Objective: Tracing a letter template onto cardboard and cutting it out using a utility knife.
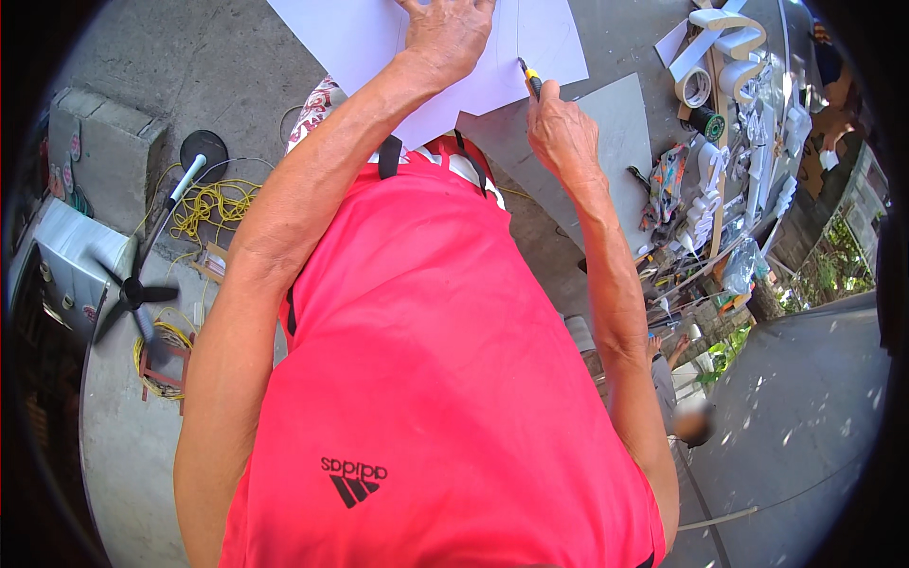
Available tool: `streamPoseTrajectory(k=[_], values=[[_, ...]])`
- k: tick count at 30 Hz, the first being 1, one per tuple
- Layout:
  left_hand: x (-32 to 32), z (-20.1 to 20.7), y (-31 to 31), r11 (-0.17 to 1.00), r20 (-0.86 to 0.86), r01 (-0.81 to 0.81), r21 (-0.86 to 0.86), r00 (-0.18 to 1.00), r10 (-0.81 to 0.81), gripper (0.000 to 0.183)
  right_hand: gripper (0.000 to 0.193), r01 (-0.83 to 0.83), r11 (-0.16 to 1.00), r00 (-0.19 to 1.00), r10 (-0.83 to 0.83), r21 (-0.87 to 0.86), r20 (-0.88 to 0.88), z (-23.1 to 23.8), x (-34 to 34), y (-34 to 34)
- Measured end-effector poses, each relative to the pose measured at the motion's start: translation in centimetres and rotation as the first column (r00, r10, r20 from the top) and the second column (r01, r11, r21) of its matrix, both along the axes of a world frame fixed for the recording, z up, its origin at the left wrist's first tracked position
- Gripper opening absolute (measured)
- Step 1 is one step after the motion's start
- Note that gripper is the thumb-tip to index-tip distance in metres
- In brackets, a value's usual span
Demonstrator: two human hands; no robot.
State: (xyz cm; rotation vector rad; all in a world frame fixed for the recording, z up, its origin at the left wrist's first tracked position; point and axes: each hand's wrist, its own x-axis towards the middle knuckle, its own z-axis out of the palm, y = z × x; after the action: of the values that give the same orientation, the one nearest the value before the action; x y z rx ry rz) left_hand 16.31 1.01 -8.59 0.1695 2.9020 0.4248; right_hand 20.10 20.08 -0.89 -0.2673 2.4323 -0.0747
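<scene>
On concrete floor, left hand (447, 36) lies flat, fingers spread, pinning white sheet (350, 33) while right hand (561, 133) is fisted round yellow utility knife (530, 79), tip on sheet edge, likely mid-cut, next stroke needs steady pressure

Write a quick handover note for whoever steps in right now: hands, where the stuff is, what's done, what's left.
Left hand: pressed flat on the large white sheet, pinning it.
Right hand: gripping the yellow-and-black utility knife, tip at the sheet's lower edge.
The sheet lies on concrete ground beside a grey board.
Done: the cut length cannot be told from here.
Left: probably continue the cut, keeping the sheet pinned.
</scene>
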Motion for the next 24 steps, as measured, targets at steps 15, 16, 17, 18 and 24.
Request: streamPoseTrajectory(k=[15,16,17,18,24], values=[[0.12,-0.25,-0.14,1.0,-0.028,0.004,0.008,1.0,-0.004,0.055,0.02,-0.075,0.997,0.997,0.075,0.016,0.003,0.39,-0.02,0.69],[0.07,-0.17,-0.15,1.0,-0.028,0.004,0.007,1.0,-0.004,0.055,0.019,-0.078,0.997,0.997,0.078,0.021,0.009,0.38,0.0,0.75],[0.03,-0.09,-0.16,1.0,-0.012,0.002,0.013,1.0,-0.002,0.055,0.019,-0.078,0.997,0.997,0.078,0.02,0.009,0.41,-0.08,0.8],[0.02,-0.04,-0.17,1.0,0.003,0.001,0.018,1.0,-0.001,0.055,0.019,-0.079,0.997,0.997,0.079,0.019,0.01,0.51,-0.2,0.81],[0.06,0.07,-0.27,1.0,0.0,0.013,0.015,1.0,-0.013,0.057,0.018,-0.087,0.996,0.996,0.086,0.02,0.012,0.53,-0.27,0.79]])
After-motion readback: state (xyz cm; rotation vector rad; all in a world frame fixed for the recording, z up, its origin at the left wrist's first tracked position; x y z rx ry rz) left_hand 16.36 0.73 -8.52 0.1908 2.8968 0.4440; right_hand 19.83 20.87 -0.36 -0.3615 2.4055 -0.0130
